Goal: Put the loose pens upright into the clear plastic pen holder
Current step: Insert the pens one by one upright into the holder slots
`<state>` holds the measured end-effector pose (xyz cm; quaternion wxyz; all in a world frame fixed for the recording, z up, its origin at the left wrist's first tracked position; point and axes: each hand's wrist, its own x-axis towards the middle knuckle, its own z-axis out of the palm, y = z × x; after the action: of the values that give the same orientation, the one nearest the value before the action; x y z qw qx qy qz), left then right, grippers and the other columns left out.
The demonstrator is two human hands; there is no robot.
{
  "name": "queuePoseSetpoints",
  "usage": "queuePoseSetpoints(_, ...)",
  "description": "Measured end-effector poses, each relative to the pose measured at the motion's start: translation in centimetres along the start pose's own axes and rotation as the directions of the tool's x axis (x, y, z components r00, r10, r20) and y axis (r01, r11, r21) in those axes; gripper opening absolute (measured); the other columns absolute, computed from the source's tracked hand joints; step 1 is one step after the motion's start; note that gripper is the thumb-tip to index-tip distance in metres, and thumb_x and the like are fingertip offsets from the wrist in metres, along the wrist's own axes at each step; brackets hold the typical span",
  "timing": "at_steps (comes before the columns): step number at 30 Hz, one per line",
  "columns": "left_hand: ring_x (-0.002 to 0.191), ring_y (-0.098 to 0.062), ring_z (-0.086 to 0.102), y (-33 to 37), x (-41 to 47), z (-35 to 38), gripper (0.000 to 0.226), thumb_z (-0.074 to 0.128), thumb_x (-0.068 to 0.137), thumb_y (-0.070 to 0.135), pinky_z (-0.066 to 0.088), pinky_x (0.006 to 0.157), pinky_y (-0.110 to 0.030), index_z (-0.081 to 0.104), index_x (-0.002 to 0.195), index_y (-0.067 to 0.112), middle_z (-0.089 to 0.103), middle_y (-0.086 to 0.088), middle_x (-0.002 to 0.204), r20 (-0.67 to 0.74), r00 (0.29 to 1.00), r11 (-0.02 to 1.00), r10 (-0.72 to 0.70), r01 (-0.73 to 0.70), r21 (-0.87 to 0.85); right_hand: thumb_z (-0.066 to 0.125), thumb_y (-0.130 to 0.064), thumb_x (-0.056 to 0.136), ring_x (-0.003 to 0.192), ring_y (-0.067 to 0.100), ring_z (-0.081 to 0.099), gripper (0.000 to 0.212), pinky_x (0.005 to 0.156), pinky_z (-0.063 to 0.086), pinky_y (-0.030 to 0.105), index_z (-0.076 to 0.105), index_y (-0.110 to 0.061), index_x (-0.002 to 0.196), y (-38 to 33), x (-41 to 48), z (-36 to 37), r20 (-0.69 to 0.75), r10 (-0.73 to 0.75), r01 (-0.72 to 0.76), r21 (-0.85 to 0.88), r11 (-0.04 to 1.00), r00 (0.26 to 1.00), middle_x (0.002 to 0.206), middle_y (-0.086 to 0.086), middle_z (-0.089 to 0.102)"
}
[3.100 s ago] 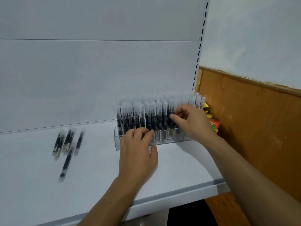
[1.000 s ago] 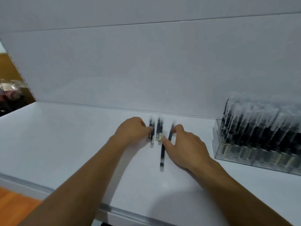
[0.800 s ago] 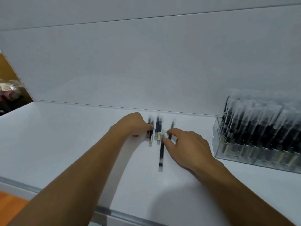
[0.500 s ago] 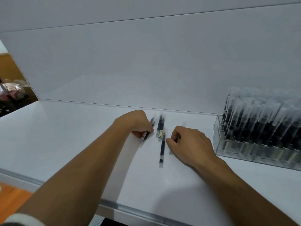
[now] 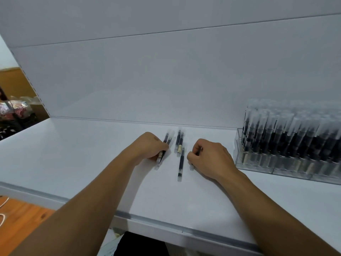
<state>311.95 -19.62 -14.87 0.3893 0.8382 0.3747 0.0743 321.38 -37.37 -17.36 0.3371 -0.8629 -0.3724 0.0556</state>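
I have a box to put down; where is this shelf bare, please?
Bare: the shelf left of the left hand; its front strip between the forearms. Crowded: loose pens left of the right hand; pen holder beyond it.

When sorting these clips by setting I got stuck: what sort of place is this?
Probably a shop, mid-restocking: a white retail shelf with a slotted upright, a clear pen holder packed with identical pens, and loose pens lying on the shelf.

White shelf (image 5: 73, 154) with grey front edge strip (image 5: 156, 221), white back panel (image 5: 166, 80) behind, brown wood wall (image 5: 13, 80) and plastic-wrapped goods (image 5: 16, 108) far left, orange wooden floor (image 5: 20, 218) with white cable (image 5: 3, 202) lower left.
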Motion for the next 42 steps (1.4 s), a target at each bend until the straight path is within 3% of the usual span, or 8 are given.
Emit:
queuePoseSetpoints(5,0.058,-0.009,0.062,-0.2,-2.4,0.1,0.022,0.069,0.088,0.025,0.051,0.055,-0.017,0.068,0.081,0.004,0.068,-0.004,0.073,-0.023,0.993,0.936,0.113,-0.114,-0.332,0.054,-0.022,0.086,0.068,0.004,0.064,0.007,0.063,0.048,0.024,0.055,-0.027,0.082,-0.5,-0.9,-1.0,-0.005,0.022,-0.021,0.160,0.987,1.000,0.060,-0.010,0.070)
queuePoseSetpoints(9,0.069,-0.010,0.067,0.9,-4.4,1.1,0.020,0.067,0.091,0.026,0.052,0.061,-0.016,0.070,0.081,0.010,0.071,0.002,0.073,-0.127,0.965,0.855,0.230,-0.263,-0.447,0.056,-0.020,0.087,0.068,0.019,0.069,0.009,0.063,0.057,0.036,0.053,-0.029,0.086,-1.5,-1.9,-2.1,-0.039,0.076,-0.060,0.314,0.947,0.996,0.077,-0.002,0.071)
queuePoseSetpoints(13,0.071,-0.006,0.067,2.2,-6.3,2.6,0.018,0.065,0.092,0.028,0.051,0.062,-0.013,0.072,0.089,0.012,0.073,0.003,0.078,-0.183,0.939,0.765,0.290,-0.342,-0.545,0.058,-0.026,0.088,0.069,0.005,0.066,0.017,0.050,0.046,0.021,0.045,-0.037,0.090,-0.9,-3.6,-3.5,-0.097,0.056,-0.022,0.323,0.946,0.994,0.081,-0.008,0.071)
queuePoseSetpoints(20,0.082,-0.008,0.071,5.3,-9.4,7.2,0.011,0.063,0.093,0.027,0.052,0.064,-0.014,0.071,0.095,0.020,0.075,0.005,0.083,-0.223,0.898,0.633,0.380,-0.428,-0.646,0.062,-0.028,0.089,0.064,0.000,0.065,0.022,0.071,0.054,0.031,0.051,-0.040,0.103,2.0,-7.7,-7.7,-0.167,0.012,0.046,0.338,0.940,0.986,0.079,-0.015,0.072)
queuePoseSetpoints(25,0.081,-0.008,0.070,8.4,-10.7,11.7,0.007,0.066,0.091,0.023,0.052,0.067,-0.014,0.071,0.093,0.020,0.075,0.004,0.084,-0.194,0.854,0.546,0.482,-0.466,-0.696,0.064,-0.030,0.090,0.064,0.003,0.065,0.015,0.067,0.051,0.028,0.053,-0.040,0.094,5.6,-10.7,-11.1,-0.272,0.060,0.035,0.332,0.943,0.960,0.076,-0.012,0.069)
queuePoseSetpoints(30,0.077,-0.006,0.067,10.9,-11.4,16.0,0.011,0.068,0.088,0.023,0.050,0.068,-0.015,0.070,0.093,0.013,0.073,0.002,0.082,-0.125,0.810,0.515,0.572,-0.474,-0.714,0.065,-0.030,0.091,0.065,0.011,0.066,0.008,0.071,0.054,0.036,0.057,-0.031,0.091,8.7,-12.9,-13.7,-0.359,0.132,0.007,0.362,0.932,0.924,0.072,-0.006,0.070)
queuePoseSetpoints(37,0.076,-0.005,0.064,14.7,-12.5,20.4,0.013,0.068,0.089,0.025,0.049,0.068,-0.015,0.068,0.095,0.014,0.069,0.007,0.079,-0.041,0.765,0.492,0.643,-0.453,-0.743,0.070,-0.028,0.088,0.068,0.003,0.057,0.009,0.068,0.050,0.029,0.063,-0.028,0.081,12.1,-13.5,-17.8,-0.566,0.179,0.017,0.324,0.946,0.804,0.071,-0.010,0.063)
queuePoseSetpoints(42,0.074,-0.005,0.063,15.8,-12.9,22.2,0.012,0.067,0.090,0.018,0.049,0.066,-0.014,0.067,0.098,0.009,0.068,0.007,0.077,0.005,0.771,0.471,0.637,-0.385,-0.794,0.068,-0.024,0.090,0.082,0.015,0.064,0.015,0.076,0.056,0.037,0.064,-0.020,0.104,13.5,-12.6,-20.4,-0.648,0.213,0.019,0.331,0.943,0.732,0.085,-0.003,0.065)
